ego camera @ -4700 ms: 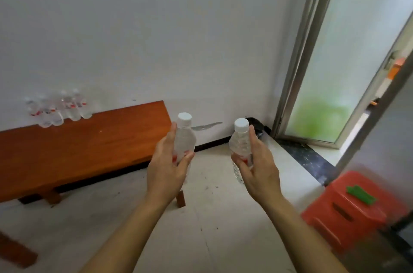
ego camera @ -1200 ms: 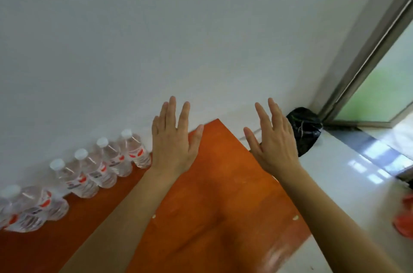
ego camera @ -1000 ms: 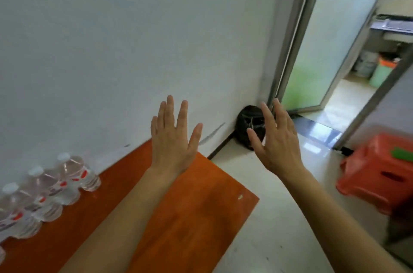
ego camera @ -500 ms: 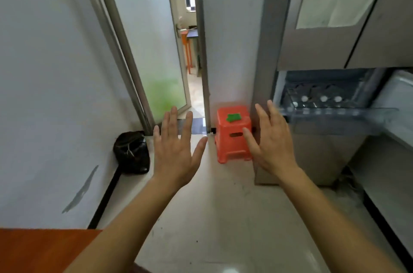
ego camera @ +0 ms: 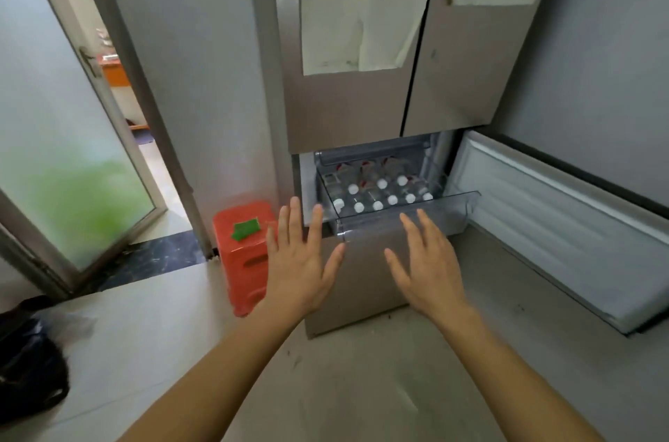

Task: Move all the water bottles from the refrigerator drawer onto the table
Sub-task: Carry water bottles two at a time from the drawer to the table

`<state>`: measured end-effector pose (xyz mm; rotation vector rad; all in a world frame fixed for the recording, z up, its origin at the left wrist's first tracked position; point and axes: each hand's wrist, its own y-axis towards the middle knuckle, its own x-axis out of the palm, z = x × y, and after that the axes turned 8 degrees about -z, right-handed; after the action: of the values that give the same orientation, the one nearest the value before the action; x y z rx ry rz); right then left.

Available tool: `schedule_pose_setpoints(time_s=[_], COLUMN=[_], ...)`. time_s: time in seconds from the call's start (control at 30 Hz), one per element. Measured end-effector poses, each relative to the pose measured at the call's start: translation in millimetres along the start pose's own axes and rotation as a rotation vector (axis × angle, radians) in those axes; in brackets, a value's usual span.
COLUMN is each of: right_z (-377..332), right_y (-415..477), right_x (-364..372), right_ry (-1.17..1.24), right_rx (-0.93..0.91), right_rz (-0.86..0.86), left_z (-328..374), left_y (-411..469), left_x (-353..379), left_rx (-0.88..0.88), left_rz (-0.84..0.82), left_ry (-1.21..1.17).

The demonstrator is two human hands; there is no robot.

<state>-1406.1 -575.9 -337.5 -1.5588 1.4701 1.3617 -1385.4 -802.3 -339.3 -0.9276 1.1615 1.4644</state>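
Note:
A clear plastic refrigerator drawer (ego camera: 405,220) stands pulled out from the lower part of the grey refrigerator (ego camera: 354,108). Several water bottles (ego camera: 376,193) with white caps and red labels stand upright inside it. My left hand (ego camera: 300,260) and my right hand (ego camera: 427,267) are both held out in front of me, fingers spread, palms down, holding nothing. Both hands are short of the drawer's front wall and a little below it. The table is out of view.
The refrigerator's lower door (ego camera: 564,224) hangs wide open at the right. An orange plastic stool (ego camera: 242,249) with a green item on top stands left of the drawer. A glass door (ego camera: 68,159) is open at the left, and a black bag (ego camera: 29,362) lies on the floor.
Both bottles have left my hands, and I have turned from the table with its row of bottles to face the refrigerator. My hands stay spread and are now nearer the drawer.

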Motion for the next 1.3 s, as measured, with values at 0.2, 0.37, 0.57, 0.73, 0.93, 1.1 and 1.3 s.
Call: schedule_pose_setpoints(time_s=[0.2,0.37,0.57,0.73,0.93,1.1,1.3], right_z=[76.4,135.6,195.1,237.9,276.9,286.3,285.9], right_y=[54.4,93.2,174.8,258.8,343.8,379.7,407.6], right_x=[-2.3,8.1,31.6,56.1,81.4,111.8,151.1], right_ry=[-0.050,-0.039,0.043,0.095,0.140,0.165,0.438], right_rx=[0.158,0.268,0.212,0.101,0.003,0.003,0.239], right_rz=[-0.006,-0.067,-0.140,-0.266,-0.491,-0.642,-0.717], left_z=[50.4,76.5,94.4,109.5,126.3,130.6,122.6], left_y=[95.0,157.6,225.2,276.6,335.1,365.1,400.6], left_x=[49.1,90.9,133.8,160.2,194.5,223.6,251.5], left_rx=[0.134,0.171,0.098,-0.061,-0.281,-0.442,-0.609], left_rz=[-0.178,-0.281,-0.354,-0.347,-0.373,-0.427,-0.430], left_ry=[0.005,-0.007,-0.048,-0.177,-0.371,-0.517,-0.699])
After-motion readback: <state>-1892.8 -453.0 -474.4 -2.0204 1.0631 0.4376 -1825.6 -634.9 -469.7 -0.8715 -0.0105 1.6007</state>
